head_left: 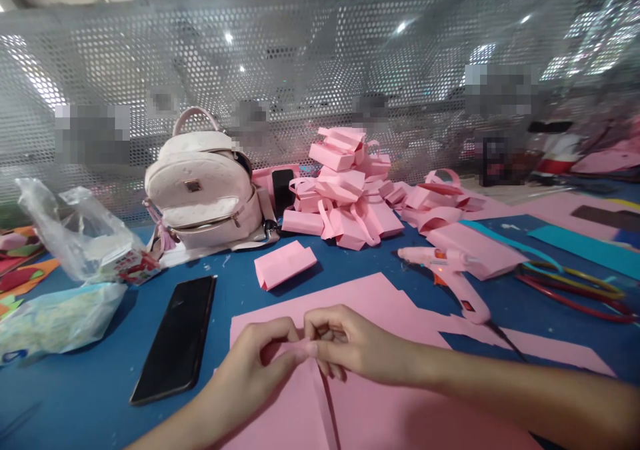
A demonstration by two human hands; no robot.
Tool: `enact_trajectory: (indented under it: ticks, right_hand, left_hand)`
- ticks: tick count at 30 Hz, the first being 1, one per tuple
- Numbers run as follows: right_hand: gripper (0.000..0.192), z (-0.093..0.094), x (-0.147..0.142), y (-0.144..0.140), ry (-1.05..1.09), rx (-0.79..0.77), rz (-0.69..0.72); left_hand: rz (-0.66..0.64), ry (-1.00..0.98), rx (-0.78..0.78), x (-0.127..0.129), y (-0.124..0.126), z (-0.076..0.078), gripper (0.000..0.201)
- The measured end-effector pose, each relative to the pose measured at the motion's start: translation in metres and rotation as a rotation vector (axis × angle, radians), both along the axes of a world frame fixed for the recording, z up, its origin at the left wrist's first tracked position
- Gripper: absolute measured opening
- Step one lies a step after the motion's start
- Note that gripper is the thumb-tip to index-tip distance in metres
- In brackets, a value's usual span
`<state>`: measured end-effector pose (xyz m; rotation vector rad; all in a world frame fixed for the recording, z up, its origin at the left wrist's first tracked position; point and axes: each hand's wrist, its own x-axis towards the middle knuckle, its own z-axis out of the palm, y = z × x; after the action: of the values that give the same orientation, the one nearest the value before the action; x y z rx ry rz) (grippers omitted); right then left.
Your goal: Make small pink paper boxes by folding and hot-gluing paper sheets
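Observation:
My left hand [260,360] and my right hand [350,343] meet at the fingertips over a pink paper sheet [380,410] lying on the blue table [90,397]. Both pinch a raised fold of that sheet between thumb and fingers. More flat pink sheets [350,297] lie under and beyond it. A small folded pink piece [285,263] rests just past the sheets.
A black phone [177,337] lies left of my hands. A pink glue gun [450,273] lies to the right, its cord trailing. Behind are a pale backpack [205,190], a pile of folded pink paper boxes [350,190], plastic bags [75,237] at left and a mesh screen.

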<state>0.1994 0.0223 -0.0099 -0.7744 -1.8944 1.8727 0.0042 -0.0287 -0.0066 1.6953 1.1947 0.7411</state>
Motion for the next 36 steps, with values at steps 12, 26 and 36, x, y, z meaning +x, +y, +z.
enact_trajectory:
  ticks: [12,26,36]
  right_hand:
    - [0.034,-0.002,0.000,0.000,0.035,-0.028,0.006]
    - [0.027,0.000,-0.001,-0.003,0.023,0.003,-0.029]
    - [0.029,0.003,-0.003,-0.005,0.021,-0.002,-0.092]
  left_hand:
    - [0.049,-0.061,0.000,0.000,-0.003,-0.006,0.030]
    - [0.043,-0.037,-0.030,-0.004,0.004,-0.003,0.018]
    - [0.116,-0.084,0.028,-0.004,0.004,-0.007,0.019]
